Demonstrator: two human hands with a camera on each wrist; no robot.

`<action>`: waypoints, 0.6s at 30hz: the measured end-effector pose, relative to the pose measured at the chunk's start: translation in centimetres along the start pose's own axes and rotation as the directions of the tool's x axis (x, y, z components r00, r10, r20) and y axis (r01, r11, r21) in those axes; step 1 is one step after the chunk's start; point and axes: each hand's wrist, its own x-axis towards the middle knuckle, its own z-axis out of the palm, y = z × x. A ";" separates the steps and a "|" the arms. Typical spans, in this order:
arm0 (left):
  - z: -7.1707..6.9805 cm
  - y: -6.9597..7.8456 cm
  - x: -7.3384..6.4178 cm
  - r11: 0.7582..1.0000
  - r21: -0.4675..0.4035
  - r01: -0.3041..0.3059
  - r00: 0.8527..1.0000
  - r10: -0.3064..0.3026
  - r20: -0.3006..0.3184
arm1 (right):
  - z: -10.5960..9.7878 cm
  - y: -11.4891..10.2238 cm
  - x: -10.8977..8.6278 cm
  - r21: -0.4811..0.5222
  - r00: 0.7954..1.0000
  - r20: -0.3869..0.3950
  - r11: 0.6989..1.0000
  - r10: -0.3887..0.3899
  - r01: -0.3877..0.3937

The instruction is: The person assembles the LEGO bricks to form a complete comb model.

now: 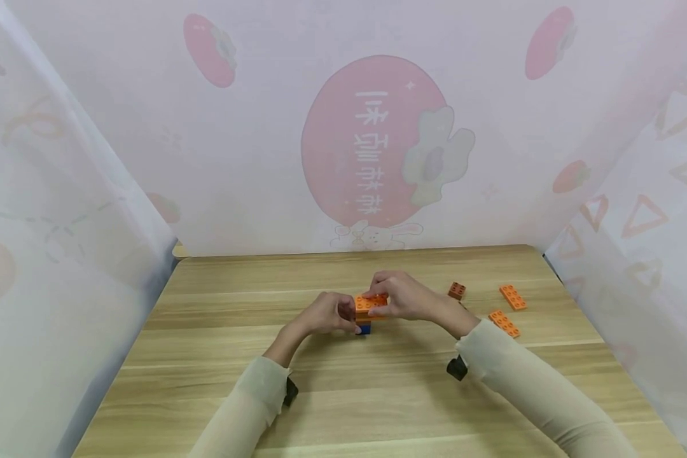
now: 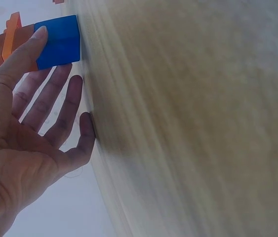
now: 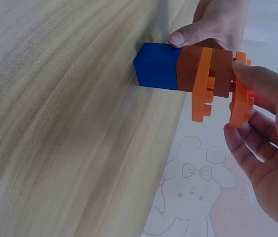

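Note:
A stack of toy building bricks stands on the table. At its base is a blue brick (image 3: 156,66), with a brown brick (image 3: 185,69) on it, then an orange brick (image 3: 198,101), another brown brick (image 3: 221,74) and a top orange brick (image 3: 240,108). The orange bricks are thin and jut out to one side. My left hand (image 1: 325,313) pinches the stack low down, its thumb by the seam between blue and brown. With thumb and fingers, my right hand (image 1: 405,296) grips the top orange brick. Whether that brick is fully pressed down, I cannot tell.
To the right on the wooden table (image 1: 206,356) lie a small brown brick (image 1: 457,291) and two loose orange bricks, one farther back (image 1: 513,297) and one nearer (image 1: 504,323). A printed pale curtain (image 1: 252,159) hangs behind the table and along both sides.

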 end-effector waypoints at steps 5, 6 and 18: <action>0.1 0.1 0.0 1.000 -0.004 0.011 1.000 -0.011 0.000 | 0.0 0.1 -0.2 0.014 1.000 -0.011 1.000 -0.002 0.002; 0.1 0.1 0.0 1.000 -0.005 0.011 1.000 -0.011 -0.001 | 0.0 0.1 -0.2 0.019 1.000 -0.014 1.000 -0.005 0.005; 0.1 -0.1 0.1 1.000 0.010 0.002 1.000 -0.002 -0.003 | 0.0 0.0 0.1 0.032 0.999 -0.003 0.999 0.031 -0.031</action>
